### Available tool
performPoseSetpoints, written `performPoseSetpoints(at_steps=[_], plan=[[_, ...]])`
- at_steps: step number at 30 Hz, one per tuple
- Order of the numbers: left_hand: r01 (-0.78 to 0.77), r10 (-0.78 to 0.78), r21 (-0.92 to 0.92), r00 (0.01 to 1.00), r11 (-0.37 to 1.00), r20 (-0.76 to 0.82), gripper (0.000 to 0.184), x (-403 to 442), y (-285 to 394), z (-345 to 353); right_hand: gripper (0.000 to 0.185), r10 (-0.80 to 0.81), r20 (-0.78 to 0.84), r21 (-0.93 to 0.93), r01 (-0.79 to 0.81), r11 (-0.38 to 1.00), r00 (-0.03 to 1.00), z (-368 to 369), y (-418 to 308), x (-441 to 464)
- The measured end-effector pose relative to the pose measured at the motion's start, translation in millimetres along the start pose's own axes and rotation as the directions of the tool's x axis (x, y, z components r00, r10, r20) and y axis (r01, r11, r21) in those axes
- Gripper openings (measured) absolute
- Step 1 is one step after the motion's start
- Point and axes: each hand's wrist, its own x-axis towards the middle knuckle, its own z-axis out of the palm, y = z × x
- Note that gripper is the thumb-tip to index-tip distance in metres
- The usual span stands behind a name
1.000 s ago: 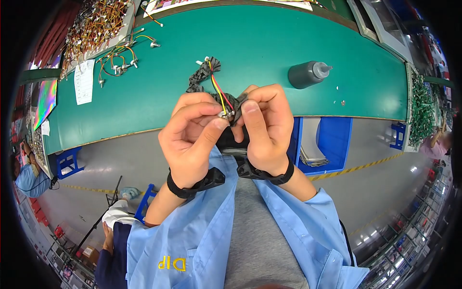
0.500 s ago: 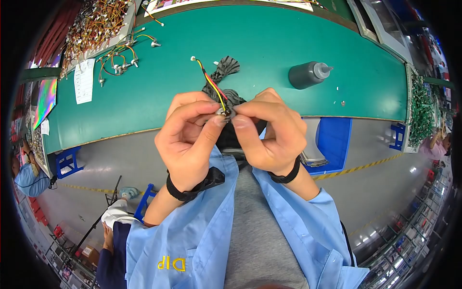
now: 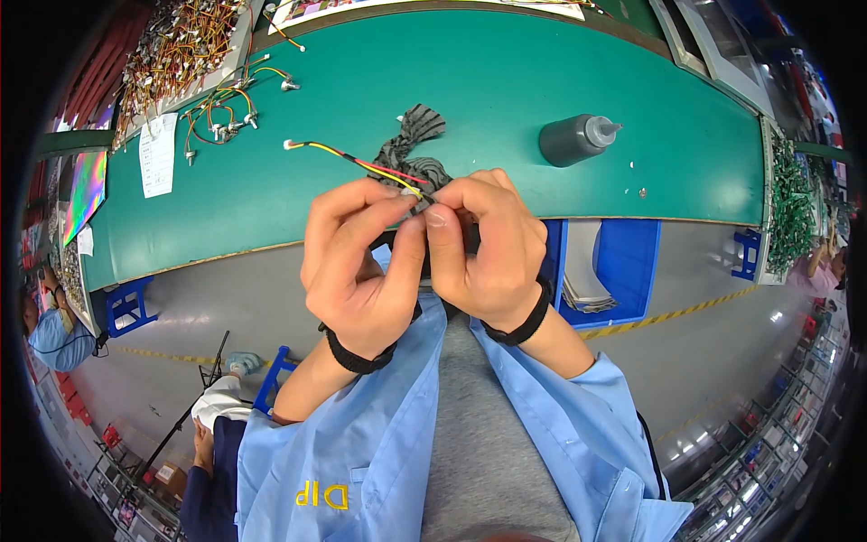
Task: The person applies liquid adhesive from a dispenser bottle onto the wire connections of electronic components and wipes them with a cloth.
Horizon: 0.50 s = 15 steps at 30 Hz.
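Observation:
My left hand [image 3: 361, 257] is closed, thumb and fingertips pinching the end of a wire harness [image 3: 366, 165]. Its red, yellow and black wires run up and left to a small white connector. The small part at the pinched end is mostly hidden by fingertips. My right hand [image 3: 488, 248] is closed too, pinching a fold of dark grey striped cloth [image 3: 420, 126] against that same end. The rest of the cloth lies bunched on the green table [image 3: 470, 63] just beyond my fingers.
A grey squeeze bottle [image 3: 569, 142] lies to the right. Several loose wire harnesses [image 3: 221, 117] and a paper slip [image 3: 158, 155] are at left, near a heaped tray of harnesses [image 3: 181, 54]. A blue bin [image 3: 628, 266] stands below the table edge. Another person's arm [image 3: 203, 447] shows at lower left.
The wire harness has swung from pointing steeply up to lying leftward, its connector now farther left. Both hands have turned and drawn closer together, and the cloth has shifted slightly.

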Motion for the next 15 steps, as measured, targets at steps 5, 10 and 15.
performPoseSetpoints(at_steps=[5, 10, 15], plan=[[-0.005, 0.005, 0.053, 1.000, 0.999, -0.002, 0.024, -3, -7, 2, 0.011, 0.233, 0.061, 0.056, -0.236, 0.970, 0.971, 3, -4, -8], [0.278, -0.279, -0.181, 0.960, 0.944, 0.015, 0.021, 1, -7, -2, 0.010, 0.533, 0.166, 0.366, -0.554, 0.748, 0.830, 2, -1, -15], [0.441, -0.407, -0.500, 0.895, 0.745, 0.183, 0.020, 0, -7, -11, 0.012, 0.543, 0.088, 0.510, -0.506, 0.696, 0.835, -8, 13, -6]])
